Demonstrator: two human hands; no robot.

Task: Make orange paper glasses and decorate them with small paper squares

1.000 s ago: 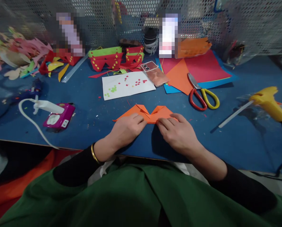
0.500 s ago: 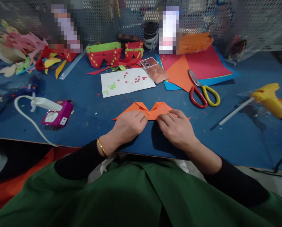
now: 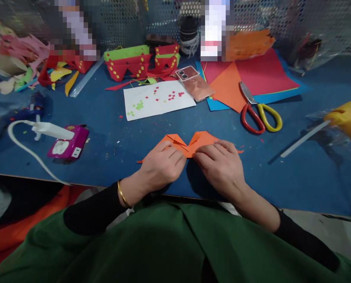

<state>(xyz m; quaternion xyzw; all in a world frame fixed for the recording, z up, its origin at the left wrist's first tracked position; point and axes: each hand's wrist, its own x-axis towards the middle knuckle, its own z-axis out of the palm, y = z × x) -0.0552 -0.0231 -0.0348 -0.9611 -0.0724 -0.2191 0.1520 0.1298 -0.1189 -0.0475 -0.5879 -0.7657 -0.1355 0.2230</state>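
Two hands press on a folded orange paper [image 3: 201, 139] lying flat on the blue table [image 3: 296, 177]. Left hand [image 3: 160, 167] holds down its left half, fingers curled; right hand [image 3: 222, 167] pins the right half. Red-and-yellow scissors [image 3: 259, 114] lie beyond the right hand.

On the blue worktop [image 3: 296, 165] lie red-and-yellow-handled scissors [image 3: 259, 112] on coloured paper sheets [image 3: 260, 76], a pink phone [image 3: 194, 83], a white sheet dotted with paper bits [image 3: 157, 100], a yellow glue gun [image 3: 348, 120] and a purple socket strip [image 3: 69, 144].

Orange folded paper [image 3: 200, 140]; blue table [image 3: 296, 173]; red-and-yellow-handled scissors [image 3: 259, 114].
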